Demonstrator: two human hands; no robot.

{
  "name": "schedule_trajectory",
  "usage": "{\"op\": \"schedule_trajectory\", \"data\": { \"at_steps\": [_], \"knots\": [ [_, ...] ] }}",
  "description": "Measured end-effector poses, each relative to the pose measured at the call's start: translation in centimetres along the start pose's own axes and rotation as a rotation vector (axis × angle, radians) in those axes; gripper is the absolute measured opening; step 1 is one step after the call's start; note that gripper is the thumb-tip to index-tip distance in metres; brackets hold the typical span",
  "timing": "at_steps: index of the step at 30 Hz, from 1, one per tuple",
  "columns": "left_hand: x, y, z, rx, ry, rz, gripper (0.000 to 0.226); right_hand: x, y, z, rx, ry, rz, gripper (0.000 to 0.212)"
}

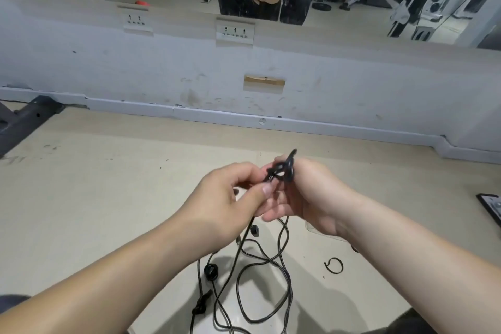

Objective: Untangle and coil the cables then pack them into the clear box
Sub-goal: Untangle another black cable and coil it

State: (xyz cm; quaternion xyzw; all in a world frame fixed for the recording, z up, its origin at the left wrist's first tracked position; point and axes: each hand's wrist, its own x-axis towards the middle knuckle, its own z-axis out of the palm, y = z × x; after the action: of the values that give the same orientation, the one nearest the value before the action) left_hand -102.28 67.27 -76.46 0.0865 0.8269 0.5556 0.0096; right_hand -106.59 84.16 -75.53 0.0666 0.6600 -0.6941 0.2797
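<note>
Head view: left hand (227,198), right hand (311,192) pinch cable (283,171), tip slanting up-right.

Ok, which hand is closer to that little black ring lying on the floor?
Right. The right hand holds the knotted cable just above and left of the black ring in the picture; the left hand pinches the same cable farther to the left.

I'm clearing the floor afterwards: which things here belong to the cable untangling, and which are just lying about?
Job:
black cable knot, held by left hand and right hand; cable loops on the floor.

Lying about:
black ring, purpose unclear; dark flat object at right edge; wall sockets.
</note>
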Motion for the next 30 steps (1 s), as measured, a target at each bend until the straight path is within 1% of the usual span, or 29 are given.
{"op": "schedule_trajectory", "data": {
  "at_steps": [3,5,6,7,8,9,10,11,12,14,15,18,19,22,25,27,30],
  "knots": [
    [0.8,0.5,-0.9,-0.141,0.123,0.036,0.016,0.2,0.3,-0.8,-0.333,0.129,-0.016,0.027],
    [1.2,0.3,-1.6,-0.164,0.123,0.015,0.014,0.1,0.5,-1.0,-0.546,0.188,-0.057,0.012],
    [1.2,0.1,-1.8,-0.133,0.105,0.0,0.014,0.0,0.5,-0.9,-0.581,0.193,-0.088,0.018],
    [1.1,-0.2,-1.9,-0.089,0.091,-0.017,0.015,0.0,0.4,-0.9,-0.57,0.185,-0.131,0.034],
    [1.0,-0.3,-1.9,-0.045,0.081,-0.035,0.016,0.0,0.1,-0.9,-0.497,0.159,-0.185,0.045],
    [0.9,-0.4,-1.9,-0.014,0.081,-0.047,0.017,-0.1,-0.3,-1.0,-0.399,0.124,-0.232,0.048],
    [0.8,-0.3,-1.9,0.003,0.083,-0.05,0.018,-0.2,-0.7,-1.0,-0.307,0.063,-0.267,0.045],
    [0.7,-0.2,-2.0,0.004,0.087,-0.041,0.018,-0.4,-1.0,-1.0,-0.249,-0.001,-0.277,0.036],
    [0.7,-0.2,-2.1,-0.009,0.091,-0.025,0.017,-0.6,-1.2,-1.0,-0.254,-0.03,-0.278,0.029],
    [0.6,-0.1,-2.4,-0.031,0.081,-0.004,0.013,-0.7,-1.0,-0.9,-0.38,-0.009,-0.311,0.032],
    [0.6,-0.1,-2.5,-0.03,0.063,-0.007,0.012,-0.6,-0.7,-0.8,-0.397,0.001,-0.334,0.032],
    [0.6,0.2,-2.6,-0.063,-0.007,-0.088,0.016,-0.5,-0.9,-0.2,-0.208,0.032,-0.337,0.021],
    [0.7,0.2,-2.6,-0.074,-0.015,-0.119,0.019,-0.4,-1.2,-0.3,-0.164,0.067,-0.326,0.019],
    [1.1,0.2,-3.2,-0.053,0.011,-0.131,0.021,-0.3,-1.4,-0.9,-0.174,0.188,-0.282,0.014],
    [1.2,0.1,-3.5,-0.025,0.058,-0.118,0.019,-0.3,-1.1,-0.9,-0.191,0.169,-0.254,0.018],
    [1.2,0.0,-3.5,-0.046,0.079,-0.12,0.02,-0.5,-0.8,-0.6,-0.193,0.139,-0.267,0.014],
    [0.9,0.2,-3.1,-0.041,0.068,-0.077,0.021,-1.2,-0.4,-0.1,-0.166,0.043,-0.286,0.01]
  ]
}}
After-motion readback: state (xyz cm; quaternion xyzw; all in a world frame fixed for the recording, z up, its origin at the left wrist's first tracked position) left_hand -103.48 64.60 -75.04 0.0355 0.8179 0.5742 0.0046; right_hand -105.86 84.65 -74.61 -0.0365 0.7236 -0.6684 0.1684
